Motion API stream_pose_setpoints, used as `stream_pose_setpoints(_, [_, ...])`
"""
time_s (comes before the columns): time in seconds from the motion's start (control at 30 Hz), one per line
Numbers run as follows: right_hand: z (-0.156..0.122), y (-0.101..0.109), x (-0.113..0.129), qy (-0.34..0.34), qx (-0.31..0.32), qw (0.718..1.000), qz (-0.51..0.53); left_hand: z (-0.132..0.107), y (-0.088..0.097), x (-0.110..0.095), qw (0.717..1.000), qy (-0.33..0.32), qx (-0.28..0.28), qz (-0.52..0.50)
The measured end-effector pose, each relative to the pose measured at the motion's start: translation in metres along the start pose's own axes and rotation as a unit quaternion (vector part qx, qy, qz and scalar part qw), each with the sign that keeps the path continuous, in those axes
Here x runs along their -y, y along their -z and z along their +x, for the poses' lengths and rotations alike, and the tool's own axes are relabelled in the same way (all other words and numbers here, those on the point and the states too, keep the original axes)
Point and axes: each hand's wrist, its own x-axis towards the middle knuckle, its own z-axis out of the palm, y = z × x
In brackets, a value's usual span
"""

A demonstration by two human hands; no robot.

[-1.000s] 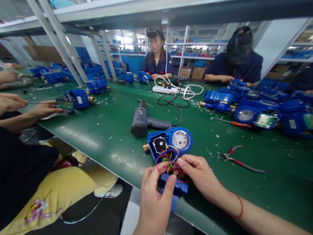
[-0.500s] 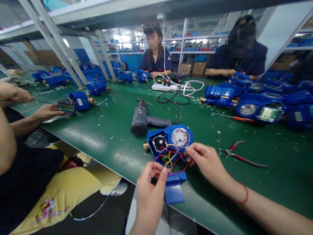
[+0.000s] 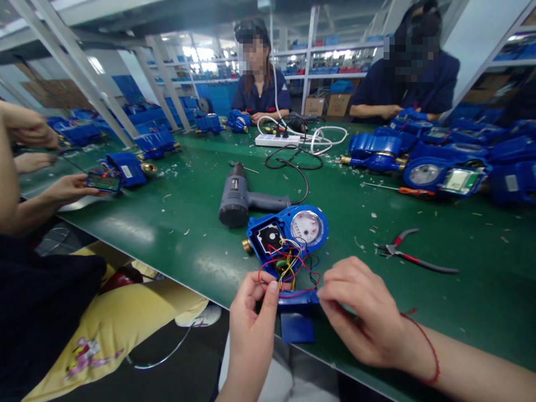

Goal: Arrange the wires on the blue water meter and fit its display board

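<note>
A blue water meter (image 3: pixel 285 228) with a round dial (image 3: pixel 307 226) lies on the green table in front of me, its square housing open. Red, yellow and black wires (image 3: pixel 288 271) loop out of the housing towards a blue cover (image 3: pixel 298 298) at the table's near edge. My left hand (image 3: pixel 256 312) pinches at the wires, close to the cover's left end. At the cover's right end, my right hand (image 3: pixel 360 312) has its fingers closed on the edge; the fingertips are partly hidden. A flat blue flap (image 3: pixel 297 328) hangs below the cover.
A grey heat gun (image 3: pixel 240 198) lies just behind the meter. Red-handled cutters (image 3: pixel 397 251) and an orange screwdriver (image 3: pixel 412 192) are to the right, near several blue meters (image 3: pixel 422 173). A white power strip (image 3: pixel 277 140) sits further back. Co-workers sit opposite; another person's hand (image 3: pixel 69 190) works at left.
My right hand has left the wires beside the dial and come down towards me to the cover's right end. The cover has tipped slightly. My left hand stays near the wires.
</note>
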Motion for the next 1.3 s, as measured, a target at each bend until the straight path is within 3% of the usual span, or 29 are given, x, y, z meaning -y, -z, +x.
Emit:
stream_pose_setpoints(0.07, [0.003, -0.004, 0.002, 0.006, 0.063, 0.998, -0.025, -0.002, 0.003, 0.004, 1.0, -0.012, 0.02, 0.012])
stream_pose_setpoints(0.17, [0.005, -0.012, 0.003, -0.055, 0.101, 0.993, -0.02, -0.004, 0.007, 0.011, 0.999, -0.023, 0.039, 0.028])
stream_pose_setpoints(0.27, [0.004, -0.017, 0.003, -0.112, 0.1, 0.988, 0.026, -0.006, 0.008, 0.014, 0.999, -0.023, 0.037, 0.027])
stream_pose_setpoints(0.43, [0.007, -0.018, 0.002, -0.149, 0.078, 0.984, 0.062, -0.008, 0.004, 0.014, 0.999, -0.021, 0.036, 0.018])
stream_pose_setpoints(0.7, [0.011, -0.023, 0.001, -0.178, 0.118, 0.977, 0.011, -0.009, 0.005, 0.015, 0.998, -0.021, 0.052, 0.02])
stream_pose_setpoints(0.8, [0.01, -0.022, -0.001, -0.197, 0.079, 0.977, 0.021, -0.009, 0.006, 0.017, 0.998, -0.019, 0.06, 0.028])
stream_pose_setpoints(0.93, [0.011, -0.012, -0.004, -0.227, -0.043, 0.972, 0.037, -0.011, 0.007, 0.019, 0.997, -0.025, 0.054, 0.049])
stream_pose_setpoints(1.0, [0.01, -0.006, -0.004, -0.222, -0.064, 0.972, 0.04, -0.011, 0.008, 0.02, 0.995, -0.042, 0.045, 0.078])
stream_pose_setpoints(1.1, [0.006, -0.002, -0.001, -0.178, -0.038, 0.982, 0.048, -0.012, 0.01, 0.021, 0.985, -0.07, 0.048, 0.149])
stream_pose_setpoints(1.2, [-0.001, -0.001, 0.009, -0.076, 0.027, 0.997, 0.013, -0.013, 0.011, 0.019, 0.975, -0.073, 0.067, 0.201])
stream_pose_setpoints(1.3, [-0.011, 0.0, 0.019, 0.012, 0.051, 0.997, -0.062, -0.013, 0.008, 0.009, 0.977, -0.04, 0.087, 0.192])
